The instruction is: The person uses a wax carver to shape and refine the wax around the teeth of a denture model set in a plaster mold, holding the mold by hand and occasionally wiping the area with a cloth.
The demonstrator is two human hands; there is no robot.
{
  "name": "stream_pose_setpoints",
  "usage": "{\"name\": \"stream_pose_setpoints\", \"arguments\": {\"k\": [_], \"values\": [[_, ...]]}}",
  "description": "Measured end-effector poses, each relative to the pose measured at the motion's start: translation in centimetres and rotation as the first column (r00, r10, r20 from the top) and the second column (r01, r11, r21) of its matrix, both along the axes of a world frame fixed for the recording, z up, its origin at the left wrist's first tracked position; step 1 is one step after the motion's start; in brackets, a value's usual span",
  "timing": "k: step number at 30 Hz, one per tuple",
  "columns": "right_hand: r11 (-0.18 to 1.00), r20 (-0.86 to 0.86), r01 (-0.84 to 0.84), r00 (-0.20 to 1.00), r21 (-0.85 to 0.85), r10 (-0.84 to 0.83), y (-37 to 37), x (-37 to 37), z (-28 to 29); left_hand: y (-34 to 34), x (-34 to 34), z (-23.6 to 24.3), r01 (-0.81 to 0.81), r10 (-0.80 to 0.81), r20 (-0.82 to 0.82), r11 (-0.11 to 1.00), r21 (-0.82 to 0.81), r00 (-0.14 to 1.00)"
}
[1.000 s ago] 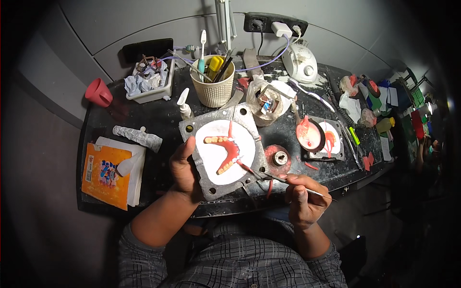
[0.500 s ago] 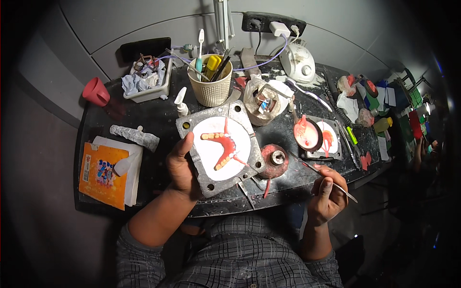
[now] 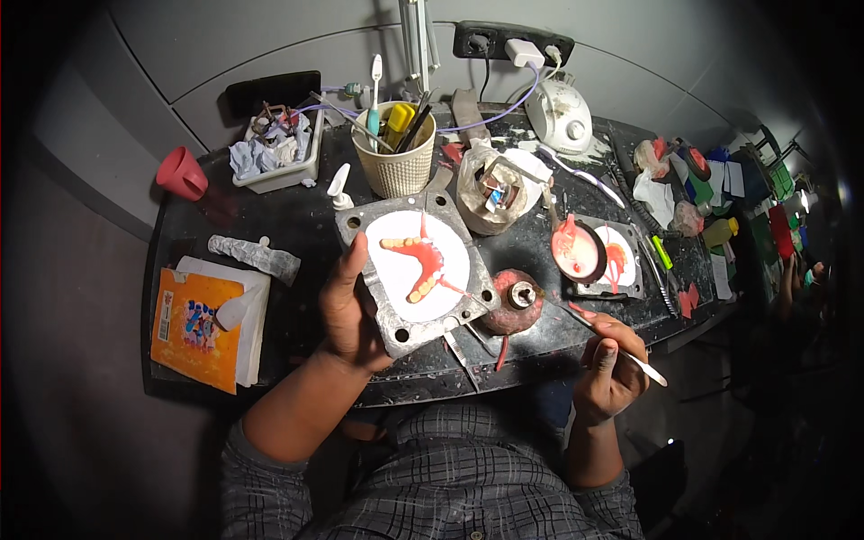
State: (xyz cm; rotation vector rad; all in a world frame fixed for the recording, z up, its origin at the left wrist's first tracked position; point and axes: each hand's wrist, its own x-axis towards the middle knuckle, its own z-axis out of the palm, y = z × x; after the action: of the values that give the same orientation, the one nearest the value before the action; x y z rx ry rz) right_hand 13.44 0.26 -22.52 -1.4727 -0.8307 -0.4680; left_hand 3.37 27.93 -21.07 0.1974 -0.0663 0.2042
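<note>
My left hand grips the left side of a square grey metal flask, thumb along its edge. White plaster fills the flask's round middle. On that plaster lies a curved red wax denture with rows of yellowish teeth and thin red strands running to the rim. My right hand pinches a slim wax spatula, its thin end pointing up and left toward a squat reddish spirit burner. Spatula and flask are apart. Most of my left fingers are hidden beneath the flask.
A small pan of pink wax overlaps another plaster-filled flask on the right. Behind stand a wicker-pattern cup of tools and a plastic-wrapped container. An orange book, red cup and white tray sit left.
The flask has tilted and turned slightly in my left hand, its lower corner shifting right and up. The spatula has rolled a little in my right fingers.
</note>
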Motion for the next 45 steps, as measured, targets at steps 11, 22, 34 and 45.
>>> {"name": "stream_pose_setpoints", "arguments": {"k": [11,22,34,45], "values": [[0.999,-0.053,-0.029,0.998,0.041,0.031,-0.2,-0.2,0.2,-0.1,-1.0,-0.1,0.097,-0.076,-0.086,0.955,0.281,0.993],[0.997,-0.092,-0.04,0.995,0.064,0.046,-0.3,-0.6,1.1,0.5,-2.1,-1.3,0.133,-0.085,-0.149,0.929,0.346,0.985],[1.0,-0.024,-0.021,0.999,0.016,0.021,-0.5,-0.1,0.7,0.0,-1.4,0.9,0.146,-0.115,-0.105,0.919,0.366,0.988],[0.997,-0.1,-0.059,0.993,0.049,0.063,-0.7,-0.3,1.7,0.4,-0.4,-0.8,0.075,-0.09,0.075,0.981,0.178,0.993]]}}
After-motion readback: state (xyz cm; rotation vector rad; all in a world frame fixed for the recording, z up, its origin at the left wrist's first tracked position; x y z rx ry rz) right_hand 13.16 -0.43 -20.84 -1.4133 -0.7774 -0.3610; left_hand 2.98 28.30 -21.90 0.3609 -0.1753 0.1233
